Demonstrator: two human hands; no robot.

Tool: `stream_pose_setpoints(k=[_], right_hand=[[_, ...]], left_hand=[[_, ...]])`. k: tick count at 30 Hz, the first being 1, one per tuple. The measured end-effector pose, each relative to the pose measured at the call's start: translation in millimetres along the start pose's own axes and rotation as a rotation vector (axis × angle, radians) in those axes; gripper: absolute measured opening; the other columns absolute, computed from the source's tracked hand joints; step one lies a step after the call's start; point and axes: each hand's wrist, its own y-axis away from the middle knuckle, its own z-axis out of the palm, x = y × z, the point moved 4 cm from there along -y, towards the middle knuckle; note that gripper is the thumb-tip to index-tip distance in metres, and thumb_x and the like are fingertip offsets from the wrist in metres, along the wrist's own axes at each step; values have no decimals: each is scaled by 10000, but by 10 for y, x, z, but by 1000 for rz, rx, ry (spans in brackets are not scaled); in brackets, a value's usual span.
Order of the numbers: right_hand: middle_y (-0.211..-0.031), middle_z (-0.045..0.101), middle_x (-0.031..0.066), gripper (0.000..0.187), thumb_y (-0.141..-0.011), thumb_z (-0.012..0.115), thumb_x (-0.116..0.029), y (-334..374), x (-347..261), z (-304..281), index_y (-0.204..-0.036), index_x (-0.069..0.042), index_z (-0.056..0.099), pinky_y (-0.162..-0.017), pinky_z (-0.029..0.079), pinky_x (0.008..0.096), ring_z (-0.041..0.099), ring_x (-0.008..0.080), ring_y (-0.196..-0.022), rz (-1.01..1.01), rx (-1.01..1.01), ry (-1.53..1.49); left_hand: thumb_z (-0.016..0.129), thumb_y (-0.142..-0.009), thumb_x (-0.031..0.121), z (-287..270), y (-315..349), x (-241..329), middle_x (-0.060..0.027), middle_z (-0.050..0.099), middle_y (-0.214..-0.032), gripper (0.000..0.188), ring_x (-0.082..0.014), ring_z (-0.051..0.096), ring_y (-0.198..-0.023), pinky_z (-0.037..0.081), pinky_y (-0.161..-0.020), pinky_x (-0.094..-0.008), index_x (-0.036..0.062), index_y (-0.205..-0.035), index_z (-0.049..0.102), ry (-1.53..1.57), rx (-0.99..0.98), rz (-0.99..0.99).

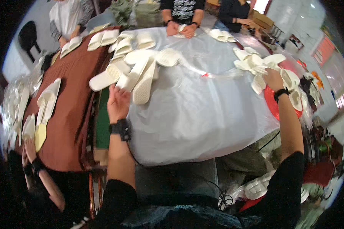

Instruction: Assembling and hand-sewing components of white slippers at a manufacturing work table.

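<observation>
My left hand point(119, 102) is at the near edge of a loose pile of white slide slippers point(135, 78). Its fingers are loosely bent and apart, the tips by the end of one slipper. Beside it lies a sole-up slipper point(143, 89) with a textured bottom, and another slipper point(105, 77) points to the left. Over on the right, my right hand point(273, 79) reaches into a heap of white slippers point(252, 61), its fingers closed on one slipper that they partly hide. Part of the heap rests over a red basin point(271, 103).
Clear plastic sheeting point(187, 126) covers the table. To the left, a brown-cloth table point(68, 114) bears more slippers point(48, 100), and a co-worker's hands point(30, 150) touch one there. Across the table another person's hands point(181, 31) hold a slipper. Bagged white items point(256, 187) lie at lower right.
</observation>
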Motion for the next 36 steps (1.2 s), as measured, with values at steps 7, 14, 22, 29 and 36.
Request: stream_pose_setpoints(k=[7,14,22,29,36], right_hand=[[-1098,688,112,342,-900,639,-184,707,-2152,25,-1193,-9,627,-776,506,341,648,202,-962,-399,-243,-976],[-1073,683,65,366,-964,560,-256,1243,-3565,84,-1238,-17,600,-708,502,275,654,160,-950,-324,-834,-1587],[-996,692,108,348,-973,534,-300,1323,-3737,271,-1161,-15,599,-640,478,261,683,182,-920,-235,-1055,-1684],[-635,538,10,245,-950,568,-258,1315,-3652,433,-919,-18,607,-548,396,247,541,134,-601,-105,-962,-1894],[-582,418,-8,201,-917,555,-189,957,-3234,628,-846,-3,580,-524,331,262,432,119,-551,138,-541,-2117]], left_hand=[[632,-938,279,281,72,-492,1,536,-856,204,-89,515,-763,457,-747,-250,114,-1024,550,-256,-220,-204],[686,-897,152,480,325,-837,-119,628,-1034,148,-132,578,-777,474,-725,-255,44,-969,617,-451,-344,-408],[689,-893,126,295,165,-690,-77,654,-1008,140,-109,568,-835,445,-704,-238,28,-977,633,-535,-101,-171],[681,-894,104,292,103,-606,-45,687,-931,135,-98,594,-796,463,-717,-235,11,-990,658,-797,36,-86],[747,-759,137,488,90,-184,-169,610,-1060,486,-347,566,-976,483,-859,-438,103,-1223,606,-2145,154,662]])
